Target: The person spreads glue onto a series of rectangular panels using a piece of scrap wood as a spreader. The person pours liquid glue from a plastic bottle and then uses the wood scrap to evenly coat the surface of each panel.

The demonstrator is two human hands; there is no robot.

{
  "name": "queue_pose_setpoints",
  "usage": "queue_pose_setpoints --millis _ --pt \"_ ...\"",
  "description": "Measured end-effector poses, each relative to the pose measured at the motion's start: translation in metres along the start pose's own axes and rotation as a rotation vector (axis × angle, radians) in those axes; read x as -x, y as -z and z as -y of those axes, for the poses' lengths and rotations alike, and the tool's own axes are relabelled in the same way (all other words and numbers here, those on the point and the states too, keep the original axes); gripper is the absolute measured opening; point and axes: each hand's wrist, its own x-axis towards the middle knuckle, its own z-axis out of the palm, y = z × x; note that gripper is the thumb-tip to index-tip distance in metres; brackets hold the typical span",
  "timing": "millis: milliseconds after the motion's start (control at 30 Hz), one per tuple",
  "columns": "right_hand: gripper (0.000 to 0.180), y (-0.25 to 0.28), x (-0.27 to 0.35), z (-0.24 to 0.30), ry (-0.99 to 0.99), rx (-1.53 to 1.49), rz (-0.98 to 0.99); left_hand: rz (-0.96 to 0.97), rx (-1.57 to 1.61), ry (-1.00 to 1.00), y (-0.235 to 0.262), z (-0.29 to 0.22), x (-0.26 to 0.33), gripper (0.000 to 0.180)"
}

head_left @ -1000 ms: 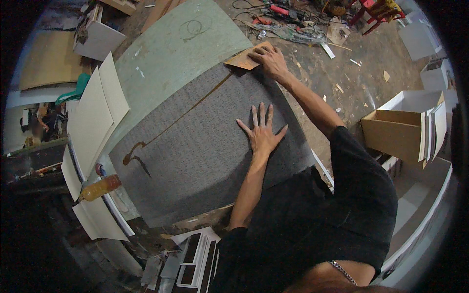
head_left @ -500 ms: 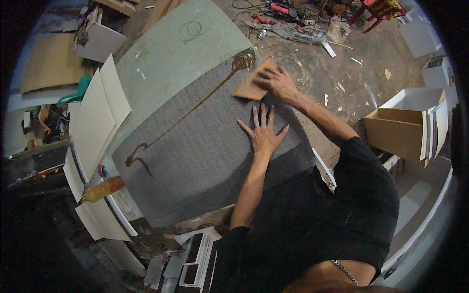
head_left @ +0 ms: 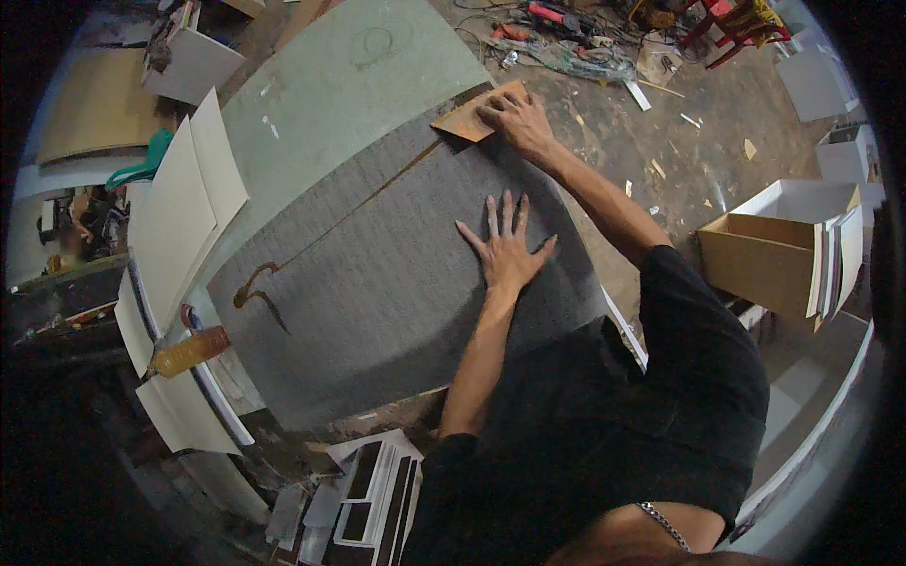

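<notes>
A large grey textured sheet (head_left: 377,283) lies on a pale green board (head_left: 340,85). A brown line of glue (head_left: 359,203) runs across the sheet and ends in a curl (head_left: 257,288) at its left. My left hand (head_left: 507,247) lies flat on the sheet, fingers spread, holding nothing. My right hand (head_left: 517,121) presses a small flat wooden scraper (head_left: 469,120) onto the far edge of the sheet, where the glue line ends.
A bottle of amber liquid (head_left: 189,351) lies at the sheet's left corner. Cream panels (head_left: 184,212) lean at the left. An open cardboard box (head_left: 769,259) stands at the right. Tools and cables (head_left: 557,42) litter the dirty floor beyond the board.
My right hand drew the scraper back along the glue line, then pushed it out again to the far edge. My left hand stayed flat on the sheet.
</notes>
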Motion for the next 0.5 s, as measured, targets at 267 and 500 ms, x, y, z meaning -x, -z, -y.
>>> queue_pose_setpoints --millis 267,500 --pt "0.040 0.029 0.028 0.026 0.009 -0.006 0.114 -0.166 0.000 -0.170 -0.031 0.014 0.017 0.080" --pt "0.045 0.027 0.020 0.005 -0.038 -0.063 0.101 0.124 0.157 -0.192 -0.005 -0.032 0.089 0.111"
